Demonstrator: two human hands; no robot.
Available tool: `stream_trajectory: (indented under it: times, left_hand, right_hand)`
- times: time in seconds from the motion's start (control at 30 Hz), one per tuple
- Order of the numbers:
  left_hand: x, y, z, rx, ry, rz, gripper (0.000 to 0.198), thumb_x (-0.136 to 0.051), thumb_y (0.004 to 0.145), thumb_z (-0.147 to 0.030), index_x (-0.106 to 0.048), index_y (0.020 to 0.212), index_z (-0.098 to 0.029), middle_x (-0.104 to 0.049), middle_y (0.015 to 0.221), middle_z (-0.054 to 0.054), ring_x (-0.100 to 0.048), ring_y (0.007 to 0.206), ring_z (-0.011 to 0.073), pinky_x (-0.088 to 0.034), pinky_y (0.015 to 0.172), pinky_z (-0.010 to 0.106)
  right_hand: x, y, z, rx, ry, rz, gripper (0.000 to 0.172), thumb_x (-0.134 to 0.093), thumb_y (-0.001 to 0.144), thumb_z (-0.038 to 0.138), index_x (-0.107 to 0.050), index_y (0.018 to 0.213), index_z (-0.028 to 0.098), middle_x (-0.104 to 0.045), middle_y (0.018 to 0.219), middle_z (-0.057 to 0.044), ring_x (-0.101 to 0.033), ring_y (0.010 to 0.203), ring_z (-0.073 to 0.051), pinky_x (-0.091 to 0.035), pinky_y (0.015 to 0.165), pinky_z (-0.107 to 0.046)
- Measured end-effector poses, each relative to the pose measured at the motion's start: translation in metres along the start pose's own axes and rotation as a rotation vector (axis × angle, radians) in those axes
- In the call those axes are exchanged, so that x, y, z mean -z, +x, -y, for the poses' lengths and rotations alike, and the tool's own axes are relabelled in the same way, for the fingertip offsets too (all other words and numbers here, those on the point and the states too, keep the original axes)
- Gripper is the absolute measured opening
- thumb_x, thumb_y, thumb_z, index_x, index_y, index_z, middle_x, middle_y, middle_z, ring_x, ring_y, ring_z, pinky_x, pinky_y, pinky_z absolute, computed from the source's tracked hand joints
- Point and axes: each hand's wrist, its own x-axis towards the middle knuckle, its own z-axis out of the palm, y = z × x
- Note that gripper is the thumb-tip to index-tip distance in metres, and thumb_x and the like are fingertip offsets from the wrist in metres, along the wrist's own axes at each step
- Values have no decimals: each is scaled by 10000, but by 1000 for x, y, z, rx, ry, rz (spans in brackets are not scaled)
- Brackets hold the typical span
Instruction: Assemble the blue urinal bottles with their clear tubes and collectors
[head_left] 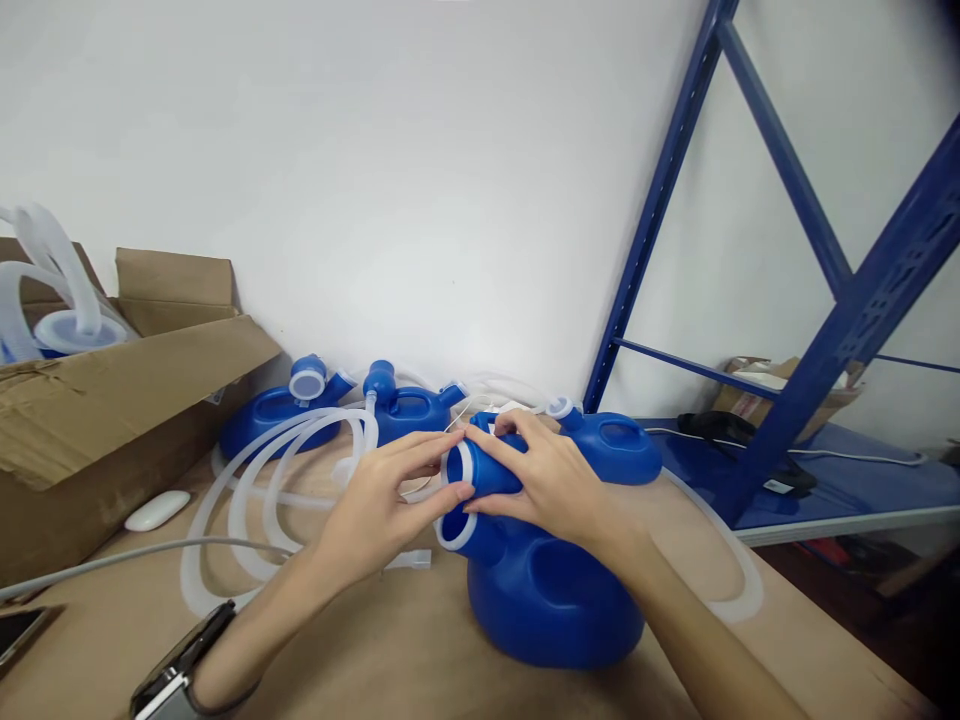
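Your right hand (559,475) grasps the blue cylindrical cup (493,470) around its barrel, while your left hand (382,495) pinches its white rim between thumb and fingertips. The cup's long axis runs roughly left to right, its open end facing left, so your left hand is nearer the opening. It sits just above the neck of the blue handled bottle (555,610), whose mouth also faces left; whether they touch, you cannot tell. Beyond are 3 more blue bottles (619,455); farther left, coiled translucent tubing (240,510) and an open cardboard box (142,390).
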Motion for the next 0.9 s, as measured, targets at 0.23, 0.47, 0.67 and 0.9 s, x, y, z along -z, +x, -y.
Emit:
stream_trajectory:
  times: [0.23, 0.47, 0.67, 0.9]
  left_hand:
    - [0, 2, 6, 53, -7, 28, 483, -777, 820, -416, -711, 1274, -265, -768, 1191, 38, -756, 1009, 239, -664, 858, 352]
    - [3, 3, 4, 161, -108, -86, 461, -821, 735, -360, -733, 1165, -218, -775, 1131, 63, -763, 984, 265, -675, 843, 382]
    - [8, 1, 5, 124, -155, -90, 449, -826, 758, -366, -707, 1175, -252, -726, 1175, 53, -732, 1025, 257, -659, 882, 393]
    - [7, -5, 2, 69, -139, 87, 560, -748, 828, -333, -578, 1361, -342, -570, 1386, 62, -617, 1193, 308, -608, 908, 413]
  right_hand:
    - [-17, 0, 6, 30, 36, -150, 752, -644, 856, 682, -592, 1415, 182, -664, 1155, -158, -669, 1038, -303, -594, 768, -401]
    - [-15, 2, -2, -128, 300, -335, 868, -794, 680, 724, -591, 1368, 235, -644, 1219, -137, -639, 1142, -338, -538, 982, -487]
    - [-13, -2, -33, -358, 884, -74, 806, -818, 651, 715, -602, 1277, 256, -647, 1274, -95, -663, 1107, -308, -561, 925, -436]
    - [-8, 4, -4, -310, 1108, -151, 671, -919, 634, 484, -636, 1194, 247, -644, 1299, -81, -615, 1214, -304, -522, 1005, -424]
